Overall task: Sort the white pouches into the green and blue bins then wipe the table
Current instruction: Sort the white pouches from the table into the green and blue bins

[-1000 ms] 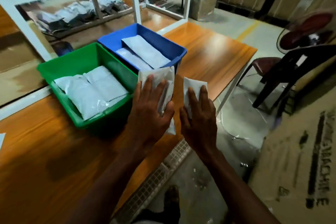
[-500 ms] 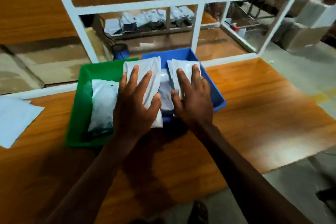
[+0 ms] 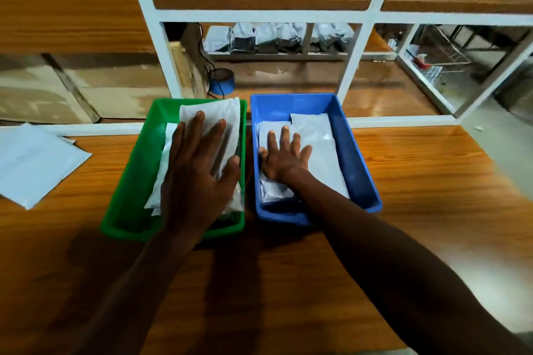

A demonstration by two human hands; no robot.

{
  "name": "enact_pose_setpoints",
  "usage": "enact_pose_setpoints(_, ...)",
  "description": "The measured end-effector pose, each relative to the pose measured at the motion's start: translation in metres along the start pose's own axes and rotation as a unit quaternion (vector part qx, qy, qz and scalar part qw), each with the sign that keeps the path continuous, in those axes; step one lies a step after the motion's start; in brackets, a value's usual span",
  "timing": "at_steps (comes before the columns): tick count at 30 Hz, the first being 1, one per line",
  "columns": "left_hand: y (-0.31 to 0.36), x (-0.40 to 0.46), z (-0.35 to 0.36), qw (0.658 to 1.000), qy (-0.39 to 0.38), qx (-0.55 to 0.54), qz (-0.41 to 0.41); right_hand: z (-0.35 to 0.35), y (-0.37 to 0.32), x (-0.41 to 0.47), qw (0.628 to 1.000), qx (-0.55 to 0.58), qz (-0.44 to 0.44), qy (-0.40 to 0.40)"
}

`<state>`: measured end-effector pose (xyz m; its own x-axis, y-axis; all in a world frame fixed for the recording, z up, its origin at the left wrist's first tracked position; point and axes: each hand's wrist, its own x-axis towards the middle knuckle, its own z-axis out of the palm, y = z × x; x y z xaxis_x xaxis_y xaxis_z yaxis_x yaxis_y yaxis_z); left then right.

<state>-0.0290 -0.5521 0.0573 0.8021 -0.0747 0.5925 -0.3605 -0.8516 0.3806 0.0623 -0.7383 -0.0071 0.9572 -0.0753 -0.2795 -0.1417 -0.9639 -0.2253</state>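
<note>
Our left hand [image 3: 199,170] is spread flat, fingers straight and a little fanned, palm down on a white pouch [image 3: 219,118] that sits over the green bin [image 3: 129,181]. The thumb sticks out to the right along the pouch's edge, so that grip is wide open and just pressing, not pinching. The pouch's far end leans up near the bin's back rim, with at least one more pouch [image 3: 161,176] lying under it inside.

The right hand [image 3: 284,157] is the same story: fingers straight and splayed, palm flat on a smaller pouch [image 3: 272,130] at the left side of the blue bin [image 3: 360,170]. We can't really tell whether the thumb is tucked under the edge there, it's dim on that side. A larger pouch [image 3: 320,147] lies just beside it, filling the right part of that bin.

Both forearms reach forward from the bottom of the view, the right one coming in at a slant from the lower right. The two bins stand side by side on the wooden surface [image 3: 432,181], nearly touching. Off to the left on the surface lies a white sheet [image 3: 34,164], well apart from the bins. Behind them is a white-framed shelf [image 3: 354,66].
</note>
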Motion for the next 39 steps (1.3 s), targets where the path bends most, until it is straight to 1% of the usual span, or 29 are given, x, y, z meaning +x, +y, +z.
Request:
enact_pose_setpoints(3, -0.008, 0.003, 0.007, 1.0, -0.01, -0.007, 0.004, 0.005, -0.001, 0.006, 0.999, -0.009, 0.01, -0.038)
enact_pose_setpoints(7, -0.003, 0.008, 0.008, 1.0, -0.014, -0.011, -0.002, -0.01, -0.001, 0.002, 0.999, 0.016, 0.002, -0.044)
enact_pose_setpoints(9, 0.005, 0.012, 0.011, 0.999, -0.026, -0.013, -0.012, -0.023, 0.007, -0.01, 1.0, 0.024, -0.01, -0.013)
enact_pose_setpoints(11, 0.017, 0.017, 0.019, 0.999, -0.038, -0.016, -0.02, -0.035, 0.022, -0.032, 0.999, 0.033, -0.016, 0.039)
enact_pose_setpoints(14, 0.042, 0.026, 0.043, 0.998, -0.043, -0.038, 0.014, -0.046, 0.06, -0.073, 0.994, 0.009, 0.004, 0.109)
enact_pose_setpoints(16, 0.06, 0.032, 0.07, 0.996, -0.054, -0.059, 0.031, -0.046, 0.088, -0.097, 0.991, -0.006, 0.032, 0.128)
enact_pose_setpoints(18, 0.078, 0.038, 0.097, 0.994, -0.087, -0.058, 0.027, -0.04, 0.11, -0.114, 0.991, 0.008, 0.054, 0.125)
enact_pose_setpoints(19, 0.087, 0.041, 0.109, 0.991, -0.12, -0.052, 0.016, -0.037, 0.117, -0.12, 0.99, 0.02, 0.062, 0.122)
enact_pose_setpoints(21, 0.101, 0.048, 0.133, 0.977, -0.208, -0.044, -0.027, -0.031, 0.123, -0.124, 0.988, 0.053, 0.067, 0.128)
enact_pose_setpoints(22, 0.107, 0.05, 0.146, 0.969, -0.238, -0.042, -0.05, -0.029, 0.124, -0.124, 0.986, 0.07, 0.067, 0.138)
enact_pose_setpoints(25, 0.123, 0.057, 0.173, 0.949, -0.295, -0.023, -0.11, -0.027, 0.123, -0.124, 0.979, 0.098, 0.061, 0.165)
enact_pose_setpoints(27, 0.133, 0.06, 0.186, 0.938, -0.318, -0.017, -0.137, -0.027, 0.124, -0.124, 0.978, 0.106, 0.065, 0.17)
enact_pose_setpoints(29, 0.14, 0.06, 0.196, 0.93, -0.339, -0.009, -0.144, -0.026, 0.126, -0.125, 0.976, 0.113, 0.064, 0.172)
enact_pose_setpoints(31, 0.14, 0.054, 0.204, 0.921, -0.366, 0.014, -0.135, -0.025, 0.126, -0.125, 0.975, 0.116, 0.059, 0.178)
enact_pose_setpoints(34, 0.136, 0.046, 0.211, 0.915, -0.383, 0.04, -0.119, -0.025, 0.127, -0.123, 0.976, 0.115, 0.058, 0.178)
enact_pose_setpoints(39, 0.137, 0.052, 0.2, 0.902, -0.418, 0.045, -0.102, -0.025, 0.128, -0.122, 0.975, 0.11, 0.056, 0.183)
